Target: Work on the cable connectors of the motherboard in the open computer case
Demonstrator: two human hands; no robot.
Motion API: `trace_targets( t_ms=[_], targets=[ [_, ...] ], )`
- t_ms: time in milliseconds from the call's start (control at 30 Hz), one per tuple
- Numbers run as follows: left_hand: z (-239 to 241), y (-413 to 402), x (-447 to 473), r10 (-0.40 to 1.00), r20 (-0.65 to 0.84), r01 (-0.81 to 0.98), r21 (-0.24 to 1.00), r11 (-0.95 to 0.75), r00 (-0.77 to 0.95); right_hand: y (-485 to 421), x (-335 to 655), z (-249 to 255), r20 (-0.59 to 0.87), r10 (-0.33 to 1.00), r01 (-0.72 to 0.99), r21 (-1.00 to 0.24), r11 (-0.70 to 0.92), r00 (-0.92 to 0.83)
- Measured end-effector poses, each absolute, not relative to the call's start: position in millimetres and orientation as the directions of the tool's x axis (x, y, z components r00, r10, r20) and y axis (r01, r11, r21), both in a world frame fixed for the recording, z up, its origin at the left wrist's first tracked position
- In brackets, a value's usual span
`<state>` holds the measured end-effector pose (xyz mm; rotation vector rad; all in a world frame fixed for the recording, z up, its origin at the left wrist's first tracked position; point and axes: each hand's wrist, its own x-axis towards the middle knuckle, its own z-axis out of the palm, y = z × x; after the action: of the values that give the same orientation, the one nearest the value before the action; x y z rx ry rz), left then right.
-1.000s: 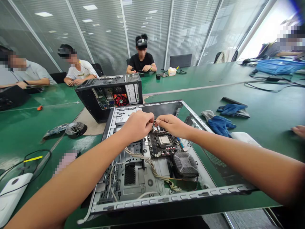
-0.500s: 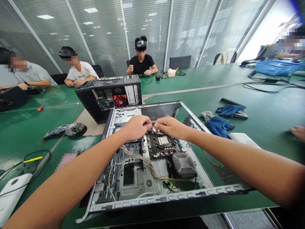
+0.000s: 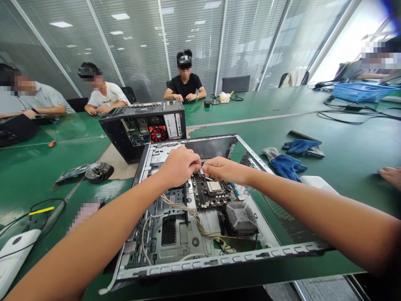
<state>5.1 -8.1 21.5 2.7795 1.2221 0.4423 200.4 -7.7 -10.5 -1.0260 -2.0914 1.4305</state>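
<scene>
An open computer case (image 3: 234,253) lies on its side before me, with a dark motherboard (image 3: 200,194) inside. My left hand (image 3: 181,165) and my right hand (image 3: 222,169) meet above the motherboard's far edge, fingertips pinched and almost touching. What the fingers hold is too small or hidden to make out; thin wires show just below them. Nearer to me on the motherboard is a bare square processor (image 3: 214,186). A finned heatsink (image 3: 241,217) sits in the case at the near right. Bundled pale cables (image 3: 197,215) run across the metal floor of the case.
Behind stands a second computer case (image 3: 120,133) with a red fan (image 3: 158,133). Blue work gloves (image 3: 286,167) lie to the right, a round cooler (image 3: 99,171) to the left. Several people sit around the green table (image 3: 263,129); one person's hand (image 3: 390,173) rests at the right edge.
My left hand has risen slightly, its wrist bending more, while the fingertips stay close together. The person across the table has lowered a raised hand to the table.
</scene>
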Motion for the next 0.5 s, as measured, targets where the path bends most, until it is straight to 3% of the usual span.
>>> trace_targets(
  t_ms=[167,267,500],
  targets=[
    [19.1,-8.9,6.9,0.767,0.148,0.735,0.223,-0.641,0.624,-5.6,200.4,-10.5,0.025,0.732,0.493,-0.723,0.484,-0.681],
    [19.0,-7.5,4.7,0.761,0.167,0.727,0.226,-0.648,0.626,-5.6,200.1,-10.1,0.027,0.75,0.506,-0.722,0.472,-0.661],
    [19.5,-5.2,1.9,0.704,0.21,0.706,0.079,-0.704,0.678,-6.6,198.9,-10.7,-0.004,0.773,0.466,-0.8,0.379,-0.635]
  ],
)
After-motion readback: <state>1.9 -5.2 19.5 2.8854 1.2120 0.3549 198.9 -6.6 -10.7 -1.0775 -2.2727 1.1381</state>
